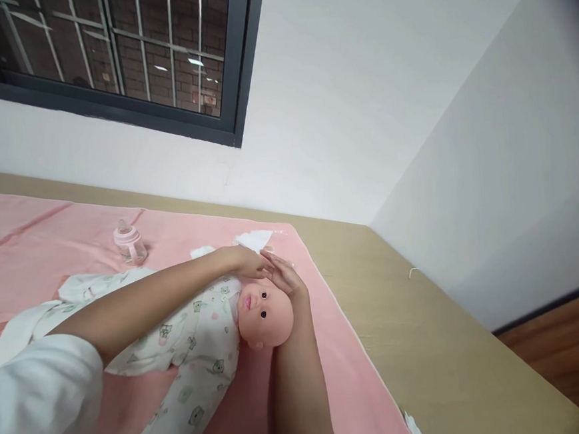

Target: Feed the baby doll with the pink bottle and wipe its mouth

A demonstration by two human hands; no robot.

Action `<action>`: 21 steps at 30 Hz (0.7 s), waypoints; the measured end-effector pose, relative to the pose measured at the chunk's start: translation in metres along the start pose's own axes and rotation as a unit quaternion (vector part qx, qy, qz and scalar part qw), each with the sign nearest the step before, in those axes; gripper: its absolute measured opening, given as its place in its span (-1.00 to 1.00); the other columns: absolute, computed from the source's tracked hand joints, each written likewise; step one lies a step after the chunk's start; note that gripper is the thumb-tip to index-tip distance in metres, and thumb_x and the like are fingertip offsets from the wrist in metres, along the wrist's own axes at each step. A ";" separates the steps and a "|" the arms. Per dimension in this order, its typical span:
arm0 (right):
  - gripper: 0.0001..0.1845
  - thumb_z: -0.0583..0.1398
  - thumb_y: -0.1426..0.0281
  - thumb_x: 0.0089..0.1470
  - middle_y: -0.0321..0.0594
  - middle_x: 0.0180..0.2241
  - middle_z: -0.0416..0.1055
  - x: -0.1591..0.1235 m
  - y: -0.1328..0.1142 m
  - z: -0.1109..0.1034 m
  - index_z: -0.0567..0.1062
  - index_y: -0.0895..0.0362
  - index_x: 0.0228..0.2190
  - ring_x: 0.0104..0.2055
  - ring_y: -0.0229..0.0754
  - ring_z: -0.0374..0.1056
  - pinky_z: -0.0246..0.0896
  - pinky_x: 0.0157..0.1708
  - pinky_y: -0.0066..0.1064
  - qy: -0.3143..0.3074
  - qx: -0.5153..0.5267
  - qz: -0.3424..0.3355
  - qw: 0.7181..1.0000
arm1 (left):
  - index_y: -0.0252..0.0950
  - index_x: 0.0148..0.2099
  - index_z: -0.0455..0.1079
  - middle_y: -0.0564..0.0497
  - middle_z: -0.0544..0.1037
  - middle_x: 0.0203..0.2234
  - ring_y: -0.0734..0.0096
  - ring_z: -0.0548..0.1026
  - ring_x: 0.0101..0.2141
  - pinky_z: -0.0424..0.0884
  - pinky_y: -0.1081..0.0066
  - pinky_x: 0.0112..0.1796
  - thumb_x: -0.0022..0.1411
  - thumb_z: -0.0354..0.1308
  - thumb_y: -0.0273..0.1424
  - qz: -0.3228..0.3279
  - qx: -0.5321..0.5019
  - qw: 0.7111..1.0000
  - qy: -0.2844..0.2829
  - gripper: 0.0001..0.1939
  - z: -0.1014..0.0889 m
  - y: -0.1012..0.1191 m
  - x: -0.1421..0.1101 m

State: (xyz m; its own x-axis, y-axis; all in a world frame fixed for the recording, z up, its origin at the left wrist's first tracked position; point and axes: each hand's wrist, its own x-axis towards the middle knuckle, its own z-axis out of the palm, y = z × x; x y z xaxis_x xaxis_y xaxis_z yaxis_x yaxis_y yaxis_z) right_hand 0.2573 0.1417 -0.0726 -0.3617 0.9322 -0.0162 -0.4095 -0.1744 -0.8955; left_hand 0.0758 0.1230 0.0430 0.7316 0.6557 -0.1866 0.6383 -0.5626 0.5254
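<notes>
A baby doll [266, 316] in a white printed outfit [218, 329] lies on its back, its head to the right. My left hand [249, 261] reaches across the doll's body to the far side of its head. Its fingers bend down and close together, and whatever they hold is hidden. My right hand [285, 275] comes round the top of the head, fingers stretched out and meeting the left fingertips. Just beyond both hands lies a white tissue [255, 240]. Another white piece [202, 251] shows behind my left wrist.
A pink-lidded baby bottle [130, 244] stands on the pink blanket [341, 360] at the left. Beneath the blanket is a tan surface [419, 340] reaching to the white wall [341, 106]. A crumpled white scrap [414, 429] lies by the blanket's right edge. A barred window [120, 50] is above.
</notes>
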 end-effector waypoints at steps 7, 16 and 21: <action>-0.59 0.37 0.19 -0.10 -0.15 0.14 0.35 -0.010 -0.013 0.007 0.59 0.08 -0.17 0.16 -0.02 0.29 0.19 0.18 -0.14 -0.007 -0.018 -0.047 0.999 | -0.29 0.05 0.41 -0.23 0.55 -0.12 -0.02 0.50 -0.15 0.37 0.12 -0.15 0.28 -0.06 -0.24 -0.056 0.177 0.980 0.075 -0.59 -0.030 0.011 -0.061; -0.62 0.43 0.11 -0.24 -0.20 -0.28 0.55 -0.037 -0.068 0.029 0.62 0.11 -0.41 -0.17 -0.17 0.45 0.27 0.12 -0.23 0.056 -0.099 -0.111 0.987 | -0.28 0.11 0.37 -0.06 0.46 0.08 0.15 0.39 0.08 0.28 0.27 0.05 0.34 -0.10 -0.14 -0.016 0.094 0.969 0.229 -0.54 -0.029 0.003 -0.111; -0.59 0.48 0.15 -0.38 -0.28 -0.47 0.46 -0.049 -0.097 0.069 0.53 0.16 -0.53 -0.39 -0.30 0.37 0.38 -0.23 -0.40 0.072 -0.149 -0.103 0.981 | -0.24 0.32 0.09 -0.09 0.36 0.17 0.16 0.36 0.11 0.30 0.23 0.07 0.32 -0.02 -0.11 0.022 -0.030 0.948 0.315 -0.40 -0.019 0.005 -0.112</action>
State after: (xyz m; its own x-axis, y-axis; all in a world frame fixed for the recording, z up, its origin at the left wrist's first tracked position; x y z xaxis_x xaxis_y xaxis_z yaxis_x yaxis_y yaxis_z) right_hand 0.2566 0.0911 0.0461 -0.1662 0.9767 0.1361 -0.1912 0.1035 -0.9761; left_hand -0.0075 0.0561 0.0830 0.4565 0.8136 0.3600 0.5825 -0.5792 0.5702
